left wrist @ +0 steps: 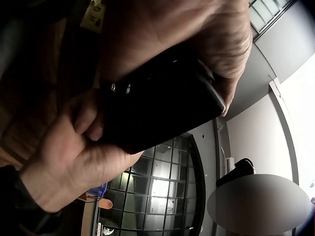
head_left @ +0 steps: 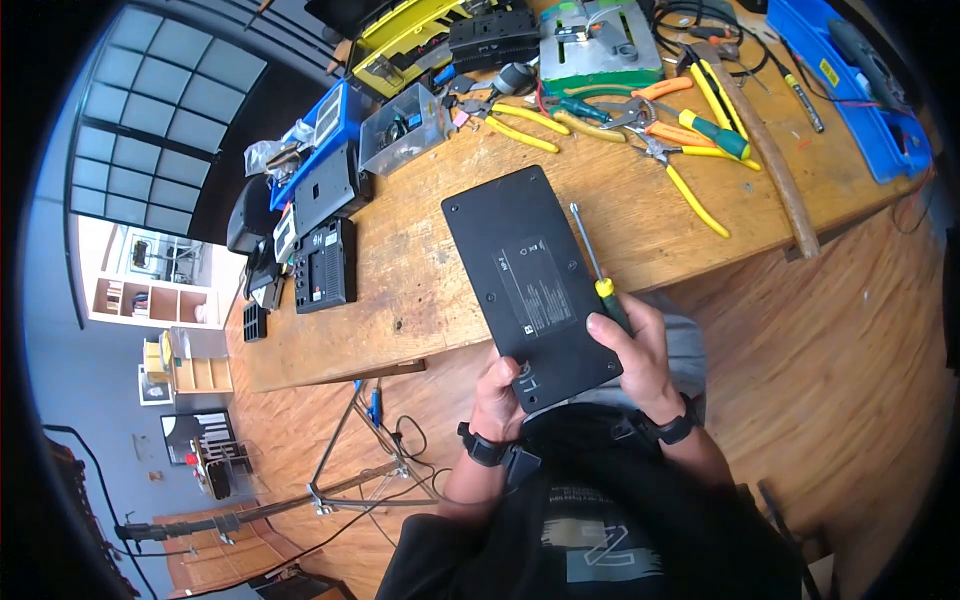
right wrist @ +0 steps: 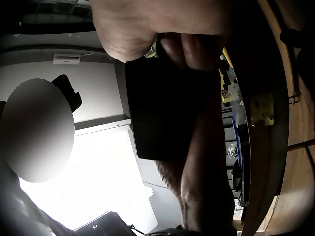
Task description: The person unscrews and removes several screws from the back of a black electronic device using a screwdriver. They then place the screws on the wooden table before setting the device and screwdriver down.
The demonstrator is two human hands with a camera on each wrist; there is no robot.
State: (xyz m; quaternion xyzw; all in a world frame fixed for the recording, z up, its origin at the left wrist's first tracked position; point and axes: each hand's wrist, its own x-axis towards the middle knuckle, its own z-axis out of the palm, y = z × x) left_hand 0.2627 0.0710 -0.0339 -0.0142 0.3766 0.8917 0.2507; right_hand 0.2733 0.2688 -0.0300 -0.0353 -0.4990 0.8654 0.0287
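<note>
A flat black device with a label and screw holes on its upper face is held tilted in front of the body, over the bench's front edge. The left hand grips its lower left corner, thumb on top. At its lower right edge, the right hand grips the device and also holds a screwdriver with a green and yellow handle, the shaft pointing away from the body. The left wrist view shows the device dark between both hands; in the right wrist view its dark side hides most fingers.
On the wooden bench lie yellow-handled pliers, a hammer with a wooden handle, a clear bin, blue trays and a black device at the left. A metal frame with cables stands on the floor.
</note>
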